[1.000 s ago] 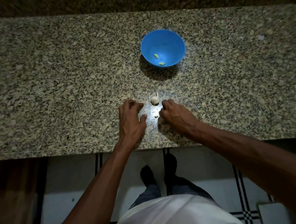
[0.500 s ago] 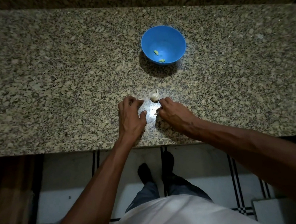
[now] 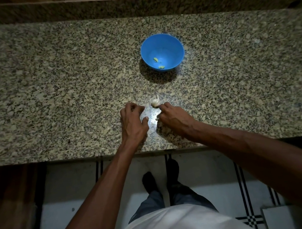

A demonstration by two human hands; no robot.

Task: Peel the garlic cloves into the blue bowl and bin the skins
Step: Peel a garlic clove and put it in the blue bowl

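A blue bowl (image 3: 168, 43) stands on the granite counter (image 3: 47, 89) with two peeled cloves (image 3: 156, 59) inside. A small white garlic bulb (image 3: 155, 103) sits on the counter nearer me, between the bowl and my hands. My right hand (image 3: 172, 116) has its index fingertip against the bulb's right side, and a small white garlic piece (image 3: 157, 119) shows at its thumb tip, apparently pinched. My left hand (image 3: 133, 121) rests on the counter just left of the bulb, fingers loosely curled, nothing visible in it.
The counter's front edge (image 3: 75, 159) runs just below my wrists. A raised granite ledge (image 3: 131, 3) lines the back. Below are a tiled floor (image 3: 77, 206) and my feet. No bin is in view.
My right hand has closed in on the small loose garlic piece, which is now at its thumb, and its index finger has reached the bulb. The left hand has barely moved.
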